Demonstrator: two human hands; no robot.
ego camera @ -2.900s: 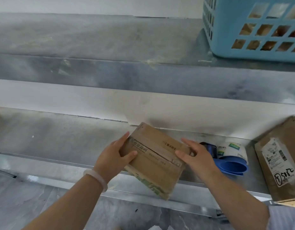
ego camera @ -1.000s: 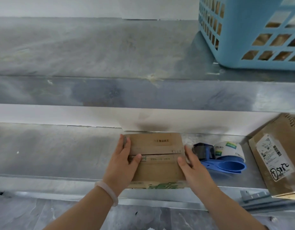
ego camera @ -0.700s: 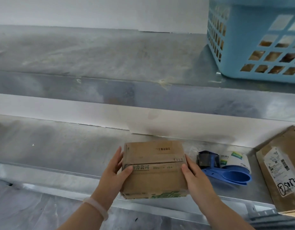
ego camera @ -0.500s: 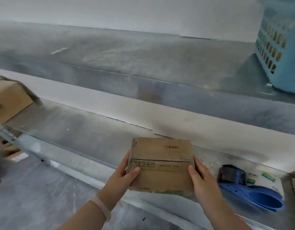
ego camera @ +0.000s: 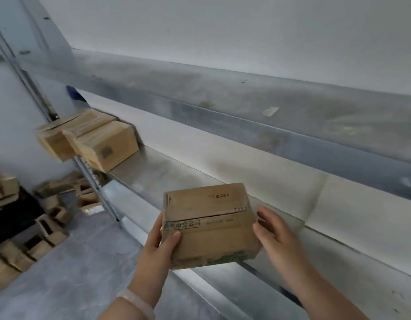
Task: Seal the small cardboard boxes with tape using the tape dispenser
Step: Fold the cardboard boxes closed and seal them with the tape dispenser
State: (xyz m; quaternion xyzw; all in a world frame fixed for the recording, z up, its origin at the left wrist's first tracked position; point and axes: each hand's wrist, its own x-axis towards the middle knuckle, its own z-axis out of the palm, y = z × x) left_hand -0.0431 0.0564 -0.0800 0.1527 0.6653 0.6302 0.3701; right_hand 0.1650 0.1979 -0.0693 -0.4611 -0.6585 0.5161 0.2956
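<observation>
I hold a small brown cardboard box [ego camera: 209, 225] with green print in the air, just above the front rim of the lower metal shelf [ego camera: 151, 179]. Its top flaps are closed, and a seam runs across the top. My left hand [ego camera: 158, 248] grips the box's left side, with the thumb on the top face and the fingers underneath. My right hand [ego camera: 278, 234] lies against the box's right edge with its fingers fairly straight. The tape dispenser is out of view.
Two or three closed cardboard boxes [ego camera: 91, 139] sit stacked at the shelf's left end. An upper metal shelf [ego camera: 246, 107] runs above. Several loose boxes [ego camera: 49, 218] lie on the grey floor at lower left, beside the shelf's upright post [ego camera: 93, 181].
The view has swung left, so the dispenser, blue basket and labelled box have left the frame. The box has come up off the shelf and moved left. My right thumb has slid off its top.
</observation>
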